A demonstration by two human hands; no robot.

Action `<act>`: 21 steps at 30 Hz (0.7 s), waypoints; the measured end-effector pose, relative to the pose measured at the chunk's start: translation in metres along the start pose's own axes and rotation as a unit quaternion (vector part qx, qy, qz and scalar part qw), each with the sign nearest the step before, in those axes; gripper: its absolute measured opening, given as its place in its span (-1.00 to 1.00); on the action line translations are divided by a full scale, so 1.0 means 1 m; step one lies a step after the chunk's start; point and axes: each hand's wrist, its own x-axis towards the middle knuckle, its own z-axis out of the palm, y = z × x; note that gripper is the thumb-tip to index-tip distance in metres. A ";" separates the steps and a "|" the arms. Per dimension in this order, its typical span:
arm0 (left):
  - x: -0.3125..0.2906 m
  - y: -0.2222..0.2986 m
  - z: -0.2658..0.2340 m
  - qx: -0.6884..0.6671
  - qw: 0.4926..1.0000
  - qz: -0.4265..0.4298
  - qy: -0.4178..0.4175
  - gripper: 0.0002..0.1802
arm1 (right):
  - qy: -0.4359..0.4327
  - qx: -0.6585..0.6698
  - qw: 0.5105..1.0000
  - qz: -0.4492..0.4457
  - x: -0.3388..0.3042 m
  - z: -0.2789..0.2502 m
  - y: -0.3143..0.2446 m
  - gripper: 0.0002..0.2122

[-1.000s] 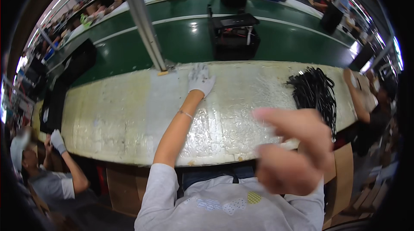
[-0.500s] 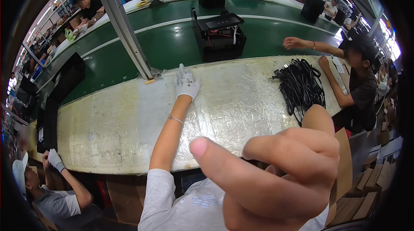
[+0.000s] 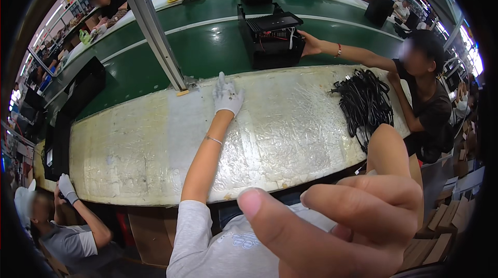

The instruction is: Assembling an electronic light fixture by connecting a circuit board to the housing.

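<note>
My left hand (image 3: 228, 97), in a white glove, lies palm down with spread fingers on the film-covered worktable (image 3: 155, 138). Nothing is in it, and its fingertips reach toward the table's far edge. Large and close in front, my bare right hand (image 3: 358, 216) is raised with loosely curled fingers. A gap separates its thumb from the index finger, and no object shows in it. Beyond the table, an open black computer case (image 3: 272, 44) with loose wires rests on the green conveyor (image 3: 207, 52). A co-worker's hand (image 3: 311, 44) touches its right side.
A bundle of black cables (image 3: 364, 101) lies at the table's right end. A metal post (image 3: 153, 29) rises at the far edge. More black cases (image 3: 83, 88) stand at left, near another gloved worker (image 3: 67, 221). Cardboard (image 3: 433, 249) is stacked lower right.
The co-worker at right has stretched an arm out to the open computer case. My right hand has shifted slightly down and right. My left hand stays flat on the table.
</note>
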 end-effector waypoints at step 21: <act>0.011 0.004 0.033 0.013 0.993 0.112 -0.023 -0.38 | -0.025 0.132 0.982 0.129 0.040 0.287 0.140 -0.69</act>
